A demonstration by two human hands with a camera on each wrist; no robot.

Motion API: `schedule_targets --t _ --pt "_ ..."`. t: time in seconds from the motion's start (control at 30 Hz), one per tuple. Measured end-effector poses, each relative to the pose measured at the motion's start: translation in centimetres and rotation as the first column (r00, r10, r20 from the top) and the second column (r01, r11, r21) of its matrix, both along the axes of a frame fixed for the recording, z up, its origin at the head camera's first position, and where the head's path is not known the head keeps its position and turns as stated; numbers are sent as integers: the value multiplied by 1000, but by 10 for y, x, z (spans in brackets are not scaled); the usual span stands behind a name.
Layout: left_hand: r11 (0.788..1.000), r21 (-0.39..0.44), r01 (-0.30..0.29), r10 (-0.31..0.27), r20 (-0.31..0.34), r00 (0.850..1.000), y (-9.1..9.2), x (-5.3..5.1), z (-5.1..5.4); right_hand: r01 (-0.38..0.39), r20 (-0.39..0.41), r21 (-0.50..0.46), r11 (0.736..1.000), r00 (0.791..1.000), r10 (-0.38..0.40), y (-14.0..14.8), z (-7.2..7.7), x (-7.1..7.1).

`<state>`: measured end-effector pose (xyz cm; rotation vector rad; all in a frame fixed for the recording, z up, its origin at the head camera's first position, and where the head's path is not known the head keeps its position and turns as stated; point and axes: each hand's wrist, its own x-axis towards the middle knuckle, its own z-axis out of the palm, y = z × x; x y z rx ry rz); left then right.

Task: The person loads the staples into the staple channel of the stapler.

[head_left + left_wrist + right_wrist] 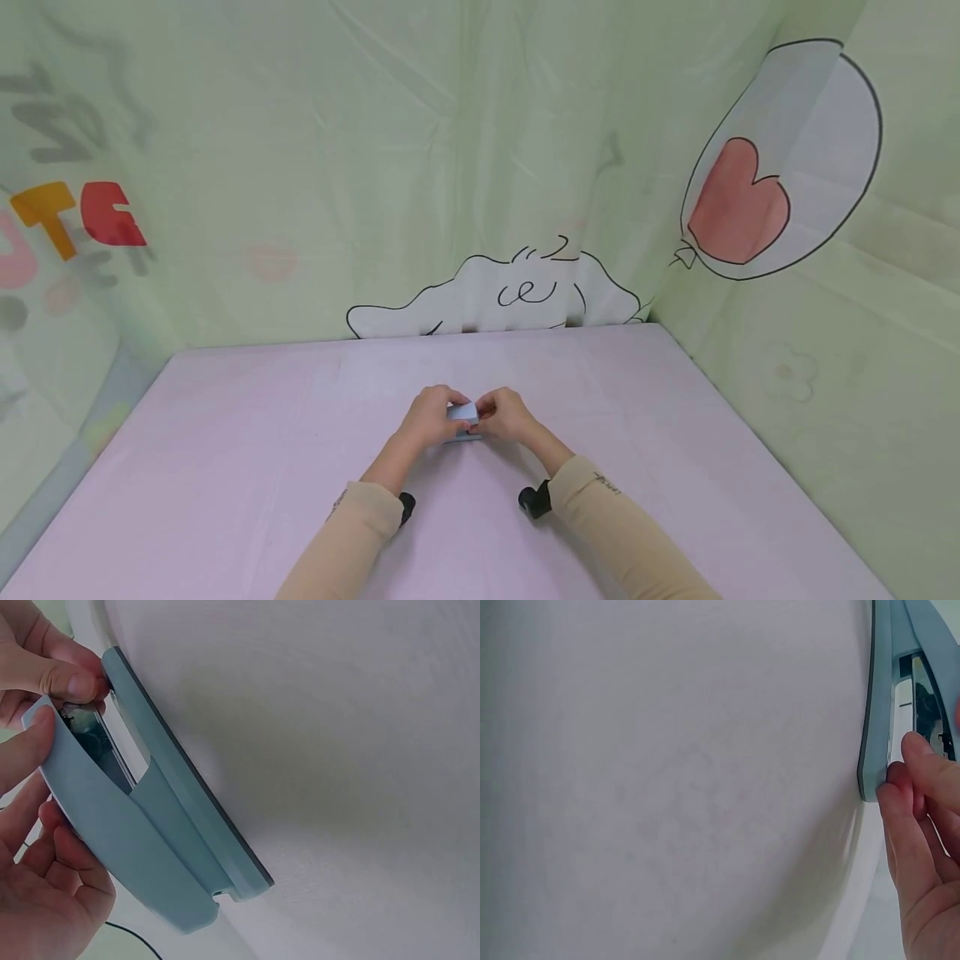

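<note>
A light blue stapler (462,412) rests on the table between both hands, its top arm raised over the base. My left hand (431,417) grips that top arm (120,832) from the side, thumb on one face and fingers curled along the other. At the front end, my right hand (506,414) has its thumb and fingertips pinched at the stapler's mouth. Up close, the right thumb (919,746) lies by the metal magazine (924,697), and another fingertip touches near the base. Whatever may be between the right fingertips is hidden.
A pale pink-white cloth covers the table (225,467). Behind it hangs a light green curtain (300,167) with drawn figures, and another side carries a balloon print (817,150). Black wrist cameras (535,500) sit below the sleeves. A thin dark cable (135,930) shows beyond the left hand.
</note>
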<state>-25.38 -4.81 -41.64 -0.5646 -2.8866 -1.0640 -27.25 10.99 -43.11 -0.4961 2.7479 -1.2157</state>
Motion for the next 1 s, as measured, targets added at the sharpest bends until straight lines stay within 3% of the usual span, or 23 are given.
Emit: schedule_targets --t 0.3,0.33,0.43,0.53,0.57,0.67,1.0 --pt "1000 -21 6 -6 -4 1000 -1 -2 0 -19 24 -6 1000 1000 19 2 -3 -5" --pt "1000 -26 9 -9 -5 1000 -1 -2 1 -53 -6 -29 998 999 53 6 -14 -13" --pt "999 -41 35 -36 -15 999 -2 -1 2 -63 4 -30 998 998 63 7 -16 -15" --pt "997 -50 56 -57 -15 998 -2 1 3 -47 22 -38 998 999 48 6 -14 -12" --pt "997 -52 63 -64 -21 998 -3 1 3 -13 52 -15 1000 999 14 2 -3 -3" --pt "997 -49 61 -62 -22 998 -2 1 3 7 41 -5 1000 999 -6 -1 2 1" --pt "997 -70 46 -50 -67 996 -6 5 3 -11 41 -7 1000 999 11 6 1 -1"
